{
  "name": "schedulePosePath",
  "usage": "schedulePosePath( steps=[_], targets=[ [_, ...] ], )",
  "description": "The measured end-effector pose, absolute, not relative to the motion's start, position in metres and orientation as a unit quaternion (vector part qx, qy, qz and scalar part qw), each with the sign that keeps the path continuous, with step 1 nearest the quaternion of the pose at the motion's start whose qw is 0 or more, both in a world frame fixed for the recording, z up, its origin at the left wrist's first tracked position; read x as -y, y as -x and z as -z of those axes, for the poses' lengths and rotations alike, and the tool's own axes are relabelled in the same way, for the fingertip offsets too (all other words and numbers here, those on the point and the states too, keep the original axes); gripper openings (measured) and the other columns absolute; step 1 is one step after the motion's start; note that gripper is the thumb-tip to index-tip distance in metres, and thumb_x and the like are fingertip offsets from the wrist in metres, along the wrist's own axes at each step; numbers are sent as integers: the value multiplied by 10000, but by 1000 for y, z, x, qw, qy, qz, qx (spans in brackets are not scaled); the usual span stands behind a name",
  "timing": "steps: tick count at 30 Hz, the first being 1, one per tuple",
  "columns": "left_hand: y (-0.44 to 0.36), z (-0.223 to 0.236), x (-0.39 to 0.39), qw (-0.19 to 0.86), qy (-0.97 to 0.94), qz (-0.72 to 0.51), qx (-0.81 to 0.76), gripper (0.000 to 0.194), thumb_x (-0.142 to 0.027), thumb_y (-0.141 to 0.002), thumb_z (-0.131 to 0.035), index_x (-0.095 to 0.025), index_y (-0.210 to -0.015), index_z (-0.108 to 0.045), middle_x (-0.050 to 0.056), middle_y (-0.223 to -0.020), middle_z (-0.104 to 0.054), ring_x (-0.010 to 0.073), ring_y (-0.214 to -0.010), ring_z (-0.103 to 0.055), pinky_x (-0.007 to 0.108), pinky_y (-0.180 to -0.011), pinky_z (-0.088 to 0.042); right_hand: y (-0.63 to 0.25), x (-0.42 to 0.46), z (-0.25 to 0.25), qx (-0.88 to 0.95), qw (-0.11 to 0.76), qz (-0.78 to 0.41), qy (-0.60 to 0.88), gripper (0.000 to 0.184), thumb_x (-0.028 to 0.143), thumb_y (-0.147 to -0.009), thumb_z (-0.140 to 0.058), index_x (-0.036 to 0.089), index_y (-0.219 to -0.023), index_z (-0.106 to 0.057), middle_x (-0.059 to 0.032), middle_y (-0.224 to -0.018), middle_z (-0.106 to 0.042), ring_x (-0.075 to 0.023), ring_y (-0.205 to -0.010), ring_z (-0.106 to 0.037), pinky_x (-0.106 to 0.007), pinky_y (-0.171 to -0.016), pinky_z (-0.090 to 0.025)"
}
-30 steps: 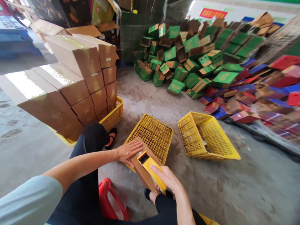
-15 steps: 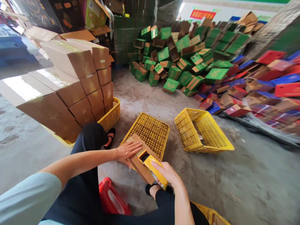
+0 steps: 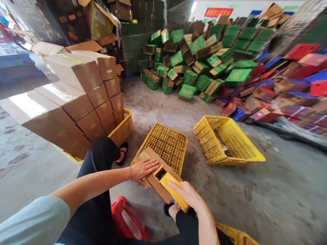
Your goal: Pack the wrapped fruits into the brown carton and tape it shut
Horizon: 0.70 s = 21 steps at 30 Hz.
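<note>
A narrow brown cardboard box (image 3: 161, 191) lies on an upturned yellow plastic crate (image 3: 167, 137) in front of me. My left hand (image 3: 142, 170) rests flat on its top, fingers stretched out and close to a strip of clear tape at the far end. Wrapped around a yellow tape dispenser (image 3: 170, 186), my right hand (image 3: 188, 194) holds it against the box's top right of my left hand. The dispenser's underside and the tape in it are mostly hidden.
Stacked taped cartons (image 3: 76, 102) stand in a yellow crate (image 3: 125, 127) at left. Another yellow crate (image 3: 227, 143) lies tilted on the right. Beside my leg is a red plastic object (image 3: 127, 219). Green boxes (image 3: 186, 92) and red-blue boxes (image 3: 265, 114) are heaped behind.
The view has shifted slightly, so most things sit a little further right and lower. Both hands, the box and the tape dispenser keep nearly the same positions relative to one another.
</note>
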<state>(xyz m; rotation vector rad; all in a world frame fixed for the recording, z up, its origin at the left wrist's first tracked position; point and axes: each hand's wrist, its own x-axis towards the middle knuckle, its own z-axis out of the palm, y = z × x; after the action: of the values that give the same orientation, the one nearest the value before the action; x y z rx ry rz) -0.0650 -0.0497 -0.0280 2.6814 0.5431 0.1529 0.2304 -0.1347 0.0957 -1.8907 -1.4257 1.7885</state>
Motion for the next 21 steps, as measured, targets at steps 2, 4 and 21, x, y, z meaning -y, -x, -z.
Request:
schedulePosePath(
  steps=[2, 4, 21],
  targets=[
    [65, 31, 49, 196, -960, -52, -195, 1224, -800, -850, -598, -80, -1690, -74, 246, -1733, -95, 410, -1616, -106, 572, -1302, -100, -238, 139, -96, 481, 83, -597, 636, 486, 639, -949, -589, 178, -807, -645, -89, -580, -699, -217, -511, -697, -282, -479, -554],
    [65, 32, 49, 192, -959, -51, -199, 1211, -793, -857, -593, -78, -1688, -81, 250, -1732, -99, 411, -1615, -115, 578, -1300, -101, -242, 142, -96, 480, 80, -596, 639, 474, 623, -955, -584, 175, -814, -645, -76, -567, -694, -210, -502, -690, -276, -482, -554],
    [38, 24, 79, 179, -965, -49, -184, 1234, -763, -866, -580, -37, -1672, 8, 283, -1724, -92, 412, -1614, -108, 541, -1299, -197, -233, 150, -103, 483, 83, -585, 647, 476, 619, -947, -576, 165, -836, -663, -75, -563, -697, -219, -505, -704, -281, -468, -564]
  ],
)
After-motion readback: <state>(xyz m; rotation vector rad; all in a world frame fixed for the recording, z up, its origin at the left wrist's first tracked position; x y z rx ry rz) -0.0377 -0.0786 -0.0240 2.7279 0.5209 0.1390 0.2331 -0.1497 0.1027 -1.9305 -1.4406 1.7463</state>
